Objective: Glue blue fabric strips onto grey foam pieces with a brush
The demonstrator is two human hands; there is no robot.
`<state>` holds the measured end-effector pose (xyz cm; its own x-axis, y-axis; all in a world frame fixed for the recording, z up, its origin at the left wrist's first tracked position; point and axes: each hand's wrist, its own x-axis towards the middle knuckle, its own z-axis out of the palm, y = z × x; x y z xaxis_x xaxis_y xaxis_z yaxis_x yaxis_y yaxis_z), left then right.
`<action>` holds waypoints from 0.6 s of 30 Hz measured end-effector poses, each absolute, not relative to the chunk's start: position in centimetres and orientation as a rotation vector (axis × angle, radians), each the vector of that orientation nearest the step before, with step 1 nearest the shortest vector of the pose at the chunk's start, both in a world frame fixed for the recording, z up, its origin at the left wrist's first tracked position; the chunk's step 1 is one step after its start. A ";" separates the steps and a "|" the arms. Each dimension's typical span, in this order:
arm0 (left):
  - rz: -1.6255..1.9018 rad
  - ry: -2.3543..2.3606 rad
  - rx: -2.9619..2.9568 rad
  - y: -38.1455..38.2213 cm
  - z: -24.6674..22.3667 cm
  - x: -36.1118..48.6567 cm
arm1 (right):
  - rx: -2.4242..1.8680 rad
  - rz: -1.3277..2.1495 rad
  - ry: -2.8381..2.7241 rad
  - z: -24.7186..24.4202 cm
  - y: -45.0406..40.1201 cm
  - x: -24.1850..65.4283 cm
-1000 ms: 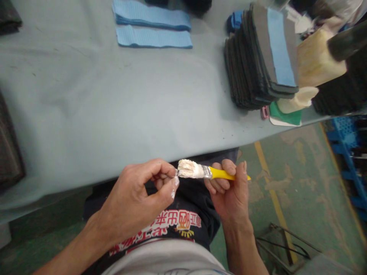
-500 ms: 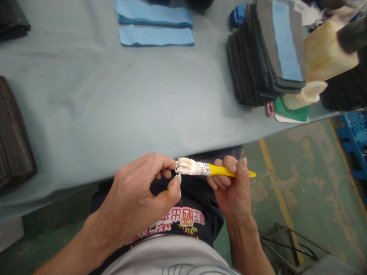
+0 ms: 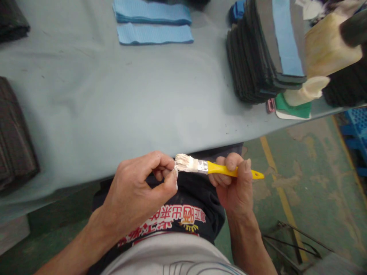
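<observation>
In front of my body, my right hand [image 3: 233, 179] is wrapped round the yellow handle of a paintbrush [image 3: 191, 164]. The brush lies nearly level, and its bristles, caked with a whitish coating, point left. At the bristle tips is my left hand [image 3: 143, 183], thumb and forefinger pinched together. White residue sticks to those fingertips; what sits between them is too small to make out. Both hands are just off the table's near edge, above a dark apron [image 3: 197, 191] with red and white lettering.
On the grey-covered table [image 3: 129, 103] lie blue ribbed strips [image 3: 155, 34]. At right stand a stack of dark pads [image 3: 252, 61], a yellowish container [image 3: 329, 46], a cream-coloured cup-like piece [image 3: 306, 91] and a green cloth [image 3: 295, 107]. Another dark stack [image 3: 17, 133] is at left. A metal frame [image 3: 295, 240] stands on the floor.
The thumb and forefinger of my left hand have closed together at the bristle tips. The brush has shifted slightly, with more of its handle end showing past my right hand.
</observation>
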<state>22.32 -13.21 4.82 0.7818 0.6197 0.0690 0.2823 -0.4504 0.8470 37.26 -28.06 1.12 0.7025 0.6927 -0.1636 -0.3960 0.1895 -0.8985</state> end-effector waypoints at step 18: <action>0.639 0.714 2.268 -14.1 4.5 22.1 | -1.267 0.493 -0.718 1.6 -28.6 33.8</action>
